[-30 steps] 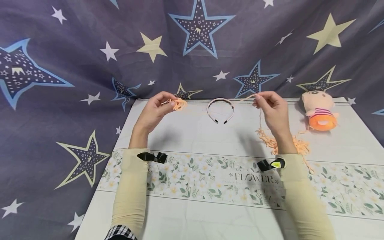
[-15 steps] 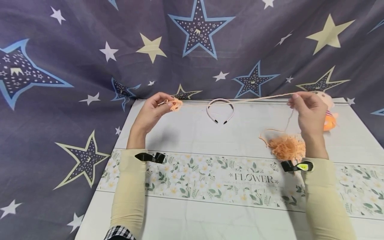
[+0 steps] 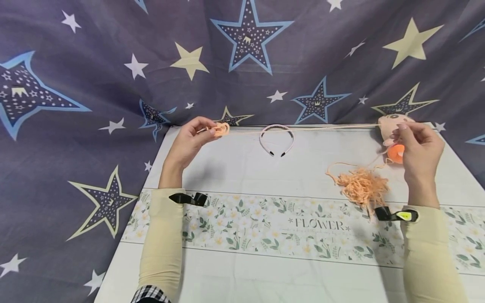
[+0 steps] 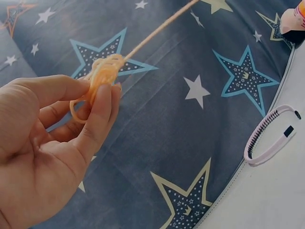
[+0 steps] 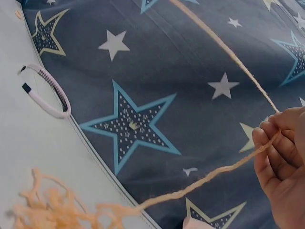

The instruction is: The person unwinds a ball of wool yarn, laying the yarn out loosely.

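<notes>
My left hand (image 3: 191,141) pinches a small looped bundle of peach yarn (image 4: 104,76) between thumb and fingers, held above the table's far left part. From that bundle a strand of yarn (image 3: 303,129) runs taut across to my right hand (image 3: 422,147), whose thumb and fingers pinch it. Below the right hand's pinch, the strand slopes down to a loose, tangled heap of peach yarn (image 3: 361,187) on the table. In the right wrist view the strand enters and leaves the right hand's fingers (image 5: 267,143).
A pale pink headband (image 3: 276,126) with dark inner teeth lies near the table's back edge, behind the strand. At the far right a plush doll (image 3: 390,126) with an orange bottom is partly covered by my right hand. A star-patterned curtain (image 3: 227,92) hangs behind the white table (image 3: 246,269).
My right hand has moved far to the right, drawing the strand out longer and straighter between the hands. The left hand has stayed nearly still with its bundle.
</notes>
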Available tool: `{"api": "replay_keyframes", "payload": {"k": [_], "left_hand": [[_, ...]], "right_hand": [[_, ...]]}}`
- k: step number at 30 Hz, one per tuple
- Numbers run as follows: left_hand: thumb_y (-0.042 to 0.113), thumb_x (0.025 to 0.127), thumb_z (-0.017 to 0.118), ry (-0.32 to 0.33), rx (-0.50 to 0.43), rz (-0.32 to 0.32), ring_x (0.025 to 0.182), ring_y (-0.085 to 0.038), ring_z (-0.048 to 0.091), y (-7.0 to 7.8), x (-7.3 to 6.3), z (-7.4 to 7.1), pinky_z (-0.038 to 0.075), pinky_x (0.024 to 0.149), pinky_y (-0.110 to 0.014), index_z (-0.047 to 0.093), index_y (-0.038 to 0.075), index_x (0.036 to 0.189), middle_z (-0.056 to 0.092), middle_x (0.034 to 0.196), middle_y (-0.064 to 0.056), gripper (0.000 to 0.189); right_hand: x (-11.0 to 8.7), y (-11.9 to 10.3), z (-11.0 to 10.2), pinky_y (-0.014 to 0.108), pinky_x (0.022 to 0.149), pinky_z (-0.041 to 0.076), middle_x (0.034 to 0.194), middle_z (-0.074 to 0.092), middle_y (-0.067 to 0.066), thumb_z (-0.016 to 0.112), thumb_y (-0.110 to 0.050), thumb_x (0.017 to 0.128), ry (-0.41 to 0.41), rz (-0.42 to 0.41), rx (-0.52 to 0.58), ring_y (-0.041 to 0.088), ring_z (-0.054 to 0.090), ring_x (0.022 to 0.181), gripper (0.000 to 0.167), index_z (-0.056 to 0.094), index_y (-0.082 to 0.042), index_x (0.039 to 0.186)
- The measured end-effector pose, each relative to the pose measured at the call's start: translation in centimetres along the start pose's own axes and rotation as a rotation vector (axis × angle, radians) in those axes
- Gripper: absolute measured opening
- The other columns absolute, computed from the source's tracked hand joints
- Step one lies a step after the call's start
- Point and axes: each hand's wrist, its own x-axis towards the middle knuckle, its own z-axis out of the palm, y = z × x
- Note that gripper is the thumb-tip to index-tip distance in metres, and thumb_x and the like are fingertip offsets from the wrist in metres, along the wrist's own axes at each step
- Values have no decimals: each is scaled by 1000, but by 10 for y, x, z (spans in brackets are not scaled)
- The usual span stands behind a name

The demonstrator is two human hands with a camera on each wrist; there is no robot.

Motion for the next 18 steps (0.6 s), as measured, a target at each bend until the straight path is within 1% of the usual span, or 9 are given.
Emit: {"api": "replay_keyframes", "payload": {"k": [4, 6, 10, 11, 15, 17, 18], "left_hand": [[-5, 92, 56, 23, 7, -1, 95, -14, 63, -1, -1, -2, 55, 87, -24, 61, 6, 99, 58, 107, -6, 15], [-6, 92, 55, 38, 13, -5, 94, -13, 63, -1, -1, -3, 55, 86, -23, 61, 7, 98, 58, 106, -5, 15], [-6, 93, 54, 75, 34, -11, 91, -13, 62, -1, -1, -6, 54, 84, -22, 61, 8, 97, 57, 101, -5, 16], [-6, 93, 53, 85, 41, -12, 90, -12, 61, -1, -1, -7, 54, 83, -22, 61, 8, 97, 56, 100, -5, 16], [-5, 93, 53, 113, 50, -10, 90, -14, 61, 0, -1, -11, 54, 83, -22, 59, 7, 97, 54, 99, -5, 15], [-5, 93, 53, 126, 48, -9, 91, -14, 61, -1, -2, -13, 55, 83, -22, 59, 6, 97, 54, 100, -6, 13], [-5, 93, 53, 133, 41, -7, 91, -14, 62, -2, -2, -14, 55, 83, -22, 59, 6, 97, 55, 100, -6, 13]], "right_hand": [[1, -1, -11, 14, 59, 53, 75, 65, 6, 68, 0, 86, 42, 11, -12, 13, 62, 65, 13, 68, 10, 94], [1, -1, -16, 14, 60, 53, 77, 65, 6, 67, -1, 86, 61, 12, -40, 13, 61, 66, 14, 68, 10, 95], [4, 0, -28, 12, 64, 53, 79, 65, 2, 66, -6, 89, 104, 20, -161, 10, 61, 69, 14, 70, 4, 98], [4, 0, -30, 12, 65, 53, 79, 65, 1, 65, -7, 89, 115, 18, -176, 10, 61, 69, 14, 70, 3, 98], [8, 0, -41, 11, 67, 53, 80, 66, 0, 66, -9, 89, 170, 32, -189, 9, 62, 69, 14, 70, 0, 98], [10, -1, -46, 10, 67, 52, 82, 66, 0, 67, -12, 89, 195, 57, -192, 8, 61, 71, 15, 70, -2, 99], [10, -2, -48, 9, 67, 52, 82, 66, -1, 67, -13, 89, 205, 68, -211, 7, 61, 72, 15, 70, -3, 99]]}}
